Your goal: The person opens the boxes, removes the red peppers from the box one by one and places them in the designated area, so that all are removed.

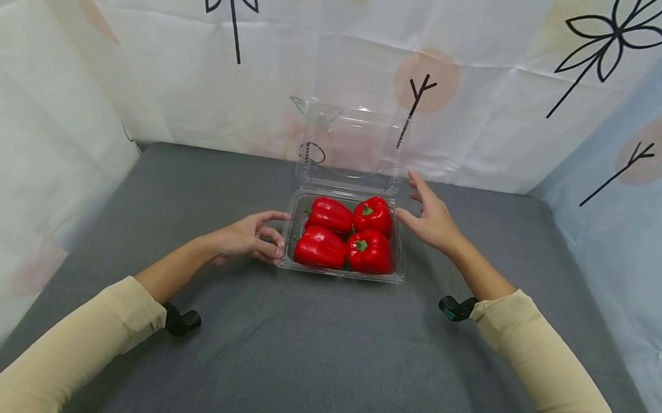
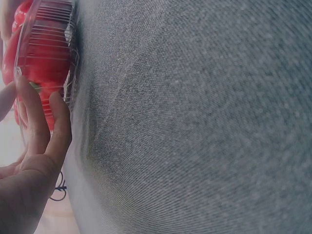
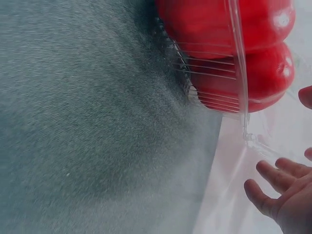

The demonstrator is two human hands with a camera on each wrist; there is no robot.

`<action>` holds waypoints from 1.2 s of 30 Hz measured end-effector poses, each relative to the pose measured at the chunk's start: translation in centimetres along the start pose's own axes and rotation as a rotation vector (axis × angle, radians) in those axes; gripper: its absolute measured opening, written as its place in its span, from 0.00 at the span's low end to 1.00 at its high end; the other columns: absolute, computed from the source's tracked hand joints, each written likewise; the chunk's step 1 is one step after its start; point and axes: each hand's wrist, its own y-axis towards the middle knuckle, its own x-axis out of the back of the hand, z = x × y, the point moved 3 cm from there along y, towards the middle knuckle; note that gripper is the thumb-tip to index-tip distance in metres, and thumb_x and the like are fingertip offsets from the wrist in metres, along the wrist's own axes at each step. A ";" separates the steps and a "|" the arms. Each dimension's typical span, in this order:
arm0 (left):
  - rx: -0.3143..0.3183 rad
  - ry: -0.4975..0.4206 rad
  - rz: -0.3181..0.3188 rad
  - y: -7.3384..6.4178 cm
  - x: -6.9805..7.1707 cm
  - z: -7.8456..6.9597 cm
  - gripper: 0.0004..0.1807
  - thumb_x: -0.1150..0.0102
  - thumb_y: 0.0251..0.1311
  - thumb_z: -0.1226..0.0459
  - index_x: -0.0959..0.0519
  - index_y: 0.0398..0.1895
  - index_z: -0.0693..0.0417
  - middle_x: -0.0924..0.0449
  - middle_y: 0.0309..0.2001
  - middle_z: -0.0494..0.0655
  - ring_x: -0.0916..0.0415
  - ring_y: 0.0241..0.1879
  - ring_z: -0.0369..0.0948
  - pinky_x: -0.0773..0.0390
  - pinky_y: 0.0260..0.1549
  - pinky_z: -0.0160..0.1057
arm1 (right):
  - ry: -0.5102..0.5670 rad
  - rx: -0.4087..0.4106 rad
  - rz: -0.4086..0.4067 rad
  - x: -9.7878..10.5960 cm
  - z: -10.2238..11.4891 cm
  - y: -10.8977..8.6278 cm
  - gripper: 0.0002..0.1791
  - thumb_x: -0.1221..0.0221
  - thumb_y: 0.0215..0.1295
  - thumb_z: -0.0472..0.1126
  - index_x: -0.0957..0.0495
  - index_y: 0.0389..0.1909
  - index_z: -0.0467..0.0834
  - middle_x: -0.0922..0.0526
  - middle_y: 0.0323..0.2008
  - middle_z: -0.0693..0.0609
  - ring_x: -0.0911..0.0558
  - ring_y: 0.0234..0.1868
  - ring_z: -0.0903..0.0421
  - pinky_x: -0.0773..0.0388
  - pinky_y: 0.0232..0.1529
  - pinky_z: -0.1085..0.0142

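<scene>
A clear plastic clamshell box [image 1: 293, 269] stands on the table with its lid [image 1: 350, 146] raised at the back. Several red bell peppers [image 1: 320, 248] with green stems fill its base. My left hand [image 1: 244, 235] holds the box's left edge; in the left wrist view its fingers [image 2: 36, 122] lie against the outer wall and the thumb stands above the rim. On the other side, my right hand [image 1: 429, 217] has spread fingers beside the back right corner, near the hinge. In the right wrist view, its fingers [image 3: 270, 183] hold nothing.
A grey cloth covers the table [image 1: 319, 355]. White sheets with printed plants and blots, such as the back sheet [image 1: 483, 128], stand behind and at both sides. Each wrist carries a black band device [image 1: 182, 321] below a beige sleeve [image 1: 80, 349].
</scene>
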 end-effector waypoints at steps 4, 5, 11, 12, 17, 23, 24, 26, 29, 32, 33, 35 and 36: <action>0.002 -0.009 0.003 0.0 0.0 0.0 0.44 0.36 0.61 0.74 0.49 0.76 0.55 0.22 0.34 0.49 0.20 0.36 0.44 0.17 0.46 0.46 | 0.012 0.025 0.035 0.1 0.3 -0.9 0.44 0.41 0.70 0.40 0.55 0.80 0.47 0.42 0.74 0.37 0.35 0.70 0.38 0.37 0.65 0.38; 0.002 -0.011 0.005 0.0 0.0 0.0 0.45 0.36 0.61 0.74 0.50 0.77 0.56 0.22 0.34 0.49 0.20 0.36 0.44 0.17 0.46 0.46 | 0.018 0.027 0.045 0.2 0.4 -1.2 0.44 0.40 0.70 0.40 0.54 0.79 0.47 0.42 0.74 0.37 0.34 0.70 0.38 0.36 0.65 0.39; -0.003 -0.016 0.007 0.1 0.1 0.0 0.45 0.36 0.60 0.74 0.50 0.77 0.56 0.22 0.35 0.49 0.20 0.36 0.44 0.17 0.46 0.46 | 0.115 0.077 0.117 0.0 0.7 -2.4 0.44 0.37 0.67 0.37 0.50 0.78 0.44 0.42 0.74 0.37 0.33 0.70 0.39 0.36 0.66 0.41; -0.005 -0.017 0.007 0.1 0.1 0.0 0.45 0.36 0.61 0.74 0.50 0.77 0.56 0.22 0.35 0.49 0.20 0.36 0.44 0.17 0.46 0.46 | 0.146 0.092 0.131 -0.1 0.8 -2.6 0.44 0.37 0.66 0.35 0.50 0.78 0.43 0.43 0.74 0.37 0.33 0.70 0.38 0.37 0.66 0.40; -0.007 -0.021 0.016 0.1 0.1 0.1 0.45 0.37 0.61 0.74 0.50 0.77 0.56 0.21 0.35 0.49 0.20 0.36 0.44 0.18 0.47 0.47 | 0.277 0.150 0.206 -0.2 1.1 -3.3 0.41 0.38 0.65 0.30 0.47 0.76 0.36 0.41 0.73 0.35 0.33 0.69 0.36 0.38 0.65 0.37; -0.008 -0.022 0.021 0.0 0.1 0.1 0.44 0.37 0.61 0.73 0.50 0.77 0.55 0.21 0.35 0.49 0.20 0.37 0.44 0.18 0.47 0.46 | 0.290 0.178 0.233 -0.1 1.1 -3.9 0.40 0.35 0.61 0.30 0.42 0.73 0.35 0.34 0.68 0.36 0.30 0.66 0.38 0.36 0.65 0.40; -0.008 -0.021 0.021 0.0 0.1 0.1 0.44 0.37 0.62 0.73 0.50 0.77 0.55 0.21 0.35 0.49 0.20 0.37 0.44 0.18 0.47 0.46 | 0.293 0.180 0.242 -0.1 1.1 -4.0 0.40 0.35 0.61 0.30 0.41 0.72 0.35 0.32 0.67 0.37 0.29 0.65 0.38 0.35 0.64 0.40; -0.005 -0.022 0.022 0.0 0.1 0.1 0.44 0.38 0.62 0.73 0.50 0.77 0.56 0.21 0.35 0.49 0.21 0.37 0.44 0.18 0.47 0.46 | 0.310 0.177 0.273 -0.2 1.0 -4.2 0.40 0.33 0.60 0.31 0.40 0.71 0.36 0.31 0.66 0.37 0.28 0.64 0.38 0.34 0.64 0.40; 0.000 -0.022 0.025 -0.1 0.1 0.1 0.44 0.38 0.62 0.73 0.51 0.77 0.55 0.21 0.36 0.49 0.21 0.37 0.44 0.18 0.48 0.46 | 0.347 0.167 0.323 -0.5 0.8 -4.4 0.41 0.31 0.58 0.32 0.39 0.71 0.37 0.30 0.64 0.39 0.27 0.64 0.39 0.35 0.64 0.39; 0.002 -0.022 0.027 -0.1 0.1 0.1 0.44 0.38 0.62 0.72 0.51 0.77 0.55 0.21 0.36 0.49 0.20 0.37 0.44 0.18 0.48 0.46 | 0.366 0.170 0.347 -0.7 0.6 -4.4 0.42 0.30 0.57 0.32 0.39 0.72 0.38 0.31 0.65 0.39 0.28 0.65 0.40 0.36 0.64 0.38; 0.002 -0.022 0.026 -0.1 0.1 0.1 0.44 0.38 0.62 0.72 0.51 0.77 0.55 0.21 0.36 0.49 0.20 0.37 0.44 0.18 0.48 0.46 | 0.368 0.172 0.349 -0.8 0.6 -4.4 0.43 0.30 0.57 0.32 0.39 0.72 0.38 0.31 0.65 0.39 0.28 0.65 0.40 0.37 0.64 0.38; 0.003 -0.021 0.026 0.0 0.1 0.1 0.44 0.38 0.62 0.72 0.50 0.77 0.55 0.21 0.36 0.49 0.20 0.38 0.44 0.18 0.48 0.46 | 0.370 0.176 0.350 -0.9 0.5 -4.3 0.42 0.30 0.57 0.33 0.39 0.72 0.39 0.31 0.66 0.40 0.29 0.65 0.40 0.37 0.64 0.38; 0.004 -0.020 0.026 0.0 0.1 0.1 0.44 0.37 0.62 0.72 0.50 0.77 0.56 0.21 0.36 0.49 0.20 0.38 0.44 0.18 0.48 0.46 | 0.370 0.176 0.351 -0.9 0.5 -4.3 0.42 0.30 0.57 0.33 0.38 0.71 0.39 0.31 0.66 0.40 0.29 0.65 0.40 0.37 0.64 0.37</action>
